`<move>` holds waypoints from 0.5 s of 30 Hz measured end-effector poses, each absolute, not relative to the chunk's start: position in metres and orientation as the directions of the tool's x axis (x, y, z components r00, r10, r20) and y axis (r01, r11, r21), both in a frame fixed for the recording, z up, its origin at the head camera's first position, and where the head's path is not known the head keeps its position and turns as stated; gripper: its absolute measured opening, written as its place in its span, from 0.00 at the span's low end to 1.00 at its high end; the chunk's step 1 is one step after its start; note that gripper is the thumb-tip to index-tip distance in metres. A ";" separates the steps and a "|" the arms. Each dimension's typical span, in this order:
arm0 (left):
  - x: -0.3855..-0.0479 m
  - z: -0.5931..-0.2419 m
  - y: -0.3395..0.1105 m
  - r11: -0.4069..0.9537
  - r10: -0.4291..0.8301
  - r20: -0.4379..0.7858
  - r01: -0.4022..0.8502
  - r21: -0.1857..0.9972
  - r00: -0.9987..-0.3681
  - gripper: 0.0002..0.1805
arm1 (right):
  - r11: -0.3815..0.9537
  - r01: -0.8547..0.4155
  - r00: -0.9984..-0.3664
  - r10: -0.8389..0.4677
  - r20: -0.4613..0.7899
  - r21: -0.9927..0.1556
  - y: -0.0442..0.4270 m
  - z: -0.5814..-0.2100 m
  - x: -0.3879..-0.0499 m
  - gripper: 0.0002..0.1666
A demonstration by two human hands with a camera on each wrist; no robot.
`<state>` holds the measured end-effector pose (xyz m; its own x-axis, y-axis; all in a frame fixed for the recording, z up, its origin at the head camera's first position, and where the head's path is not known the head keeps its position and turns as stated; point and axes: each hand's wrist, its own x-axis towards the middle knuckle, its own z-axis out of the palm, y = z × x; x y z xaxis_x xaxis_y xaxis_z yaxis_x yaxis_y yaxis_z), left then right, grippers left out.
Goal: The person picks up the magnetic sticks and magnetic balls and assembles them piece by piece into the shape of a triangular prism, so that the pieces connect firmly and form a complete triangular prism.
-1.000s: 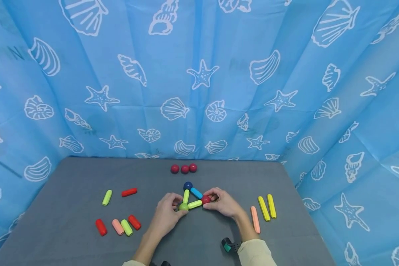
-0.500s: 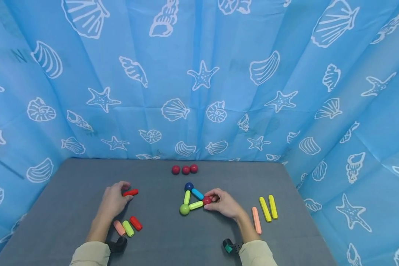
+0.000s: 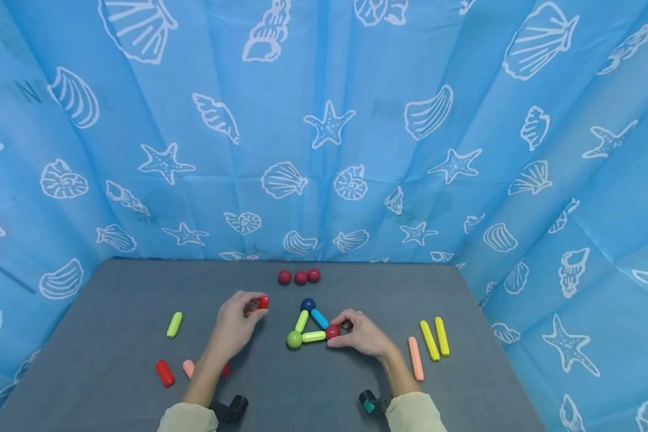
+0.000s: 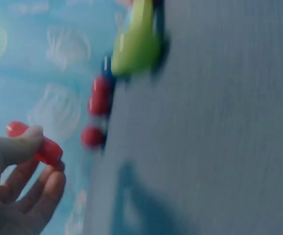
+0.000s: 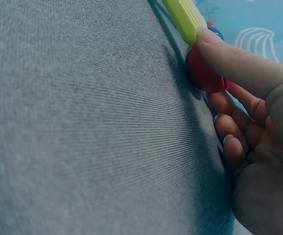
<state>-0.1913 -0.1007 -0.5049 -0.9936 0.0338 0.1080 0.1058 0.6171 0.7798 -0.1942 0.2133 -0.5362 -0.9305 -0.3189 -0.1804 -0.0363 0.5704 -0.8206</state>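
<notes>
My left hand (image 3: 236, 321) pinches a short red rod (image 4: 48, 151) between thumb and fingers, lifted off the table and left of a triangle of rods and balls. That triangle has a dark blue ball (image 3: 308, 305) at the top, a green ball (image 3: 294, 339) at lower left and a red ball (image 3: 332, 333) at lower right. Two yellow-green rods (image 3: 314, 336) and a blue rod (image 3: 320, 318) join them. My right hand (image 3: 364, 335) grips the red ball with thumb and fingers; in the right wrist view a yellow-green rod (image 5: 184, 19) meets it.
Three dark red balls (image 3: 300, 277) lie at the back of the grey table (image 3: 324, 390). At left are a yellow-green rod (image 3: 174, 324), a red rod (image 3: 165, 373) and a pink rod (image 3: 188, 368). Two yellow rods (image 3: 429, 340) and a peach rod (image 3: 416, 359) lie at right.
The left hand has let go of the green ball, reached left, picked up a red rod and carried it right towards the triangle. The right hand keeps its grip on the red ball.
</notes>
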 end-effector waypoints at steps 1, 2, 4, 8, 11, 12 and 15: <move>-0.188 -0.504 -0.091 0.591 0.043 0.105 0.110 0.799 -0.994 0.18 | 0.574 -0.036 -0.931 -0.317 -0.181 -0.818 0.213 -0.536 -0.194 0.20; -0.185 -0.504 -0.083 0.565 0.054 0.094 0.108 0.818 -0.994 0.18 | 0.574 -0.037 -0.932 -0.315 -0.179 -0.818 0.212 -0.536 -0.194 0.20; -0.179 -0.506 -0.071 0.522 0.078 0.070 0.100 0.847 -0.995 0.16 | 0.575 -0.038 -0.932 -0.314 -0.178 -0.817 0.211 -0.537 -0.195 0.20; -0.172 -0.514 -0.059 0.484 0.110 0.040 0.088 0.871 -0.993 0.15 | 0.573 -0.039 -0.932 -0.317 -0.178 -0.819 0.209 -0.538 -0.196 0.20; -0.171 -0.519 -0.056 0.490 0.132 0.040 0.100 0.866 -0.991 0.14 | 0.572 -0.030 -0.931 -0.314 -0.184 -0.820 0.209 -0.539 -0.195 0.20; -0.171 -0.521 -0.055 0.490 0.143 0.039 0.105 0.865 -0.989 0.14 | 0.572 -0.027 -0.932 -0.311 -0.186 -0.820 0.209 -0.539 -0.195 0.19; -0.172 -0.524 -0.054 0.485 0.177 0.031 0.115 0.867 -0.984 0.14 | 0.574 -0.024 -0.934 -0.305 -0.187 -0.818 0.210 -0.539 -0.195 0.19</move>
<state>-0.1723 -0.0540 -0.5239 -0.9837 0.1772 0.0314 0.1150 0.4851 0.8669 -0.1951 0.2104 -0.5388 -0.9337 -0.3053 -0.1873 -0.0236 0.5742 -0.8184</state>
